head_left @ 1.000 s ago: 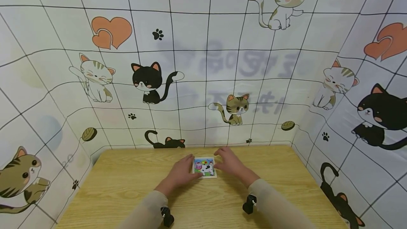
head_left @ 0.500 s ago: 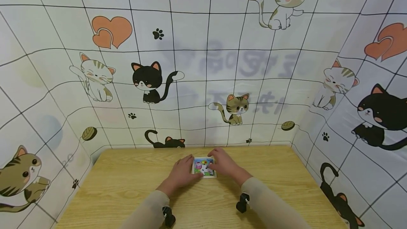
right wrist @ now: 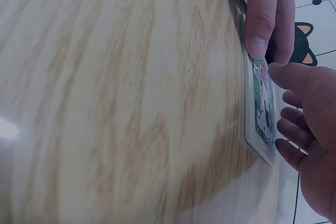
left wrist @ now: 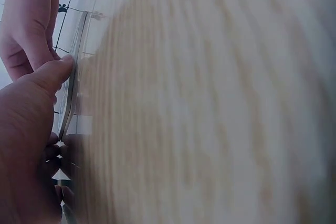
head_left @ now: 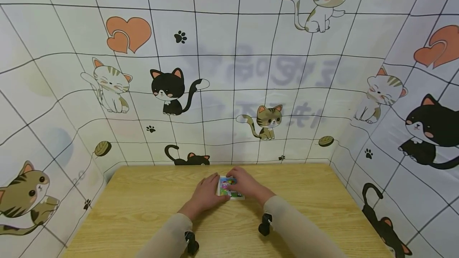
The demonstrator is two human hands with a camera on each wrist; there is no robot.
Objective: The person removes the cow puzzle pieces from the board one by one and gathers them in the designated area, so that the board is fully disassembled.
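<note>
A small square picture board (head_left: 223, 181) with a white rim and a cartoon cow printed on it lies flat on the wooden table. My left hand (head_left: 208, 193) holds it at its left side, with the thumb along the near edge. In the right wrist view, that thumb presses at the rim of the board (right wrist: 264, 103). My right hand (head_left: 248, 184) is over the board's right part and hides much of the picture. Its thumb reaches across the picture towards the left thumb, with the other fingers loosely bent past the far edge. In the left wrist view, the board appears edge-on.
The light wooden table (head_left: 143, 206) runs back to a white cloth wall (head_left: 215, 130) printed with grid lines and cartoon cats. Similar cloth stands at both sides. A small black device (head_left: 264, 224) is strapped at the right wrist, another device (head_left: 191, 243) at the left.
My right hand has moved left from the board's right edge to over the picture, covering more of it. The left hand keeps its place at the left edge. The head view shifts slightly.
</note>
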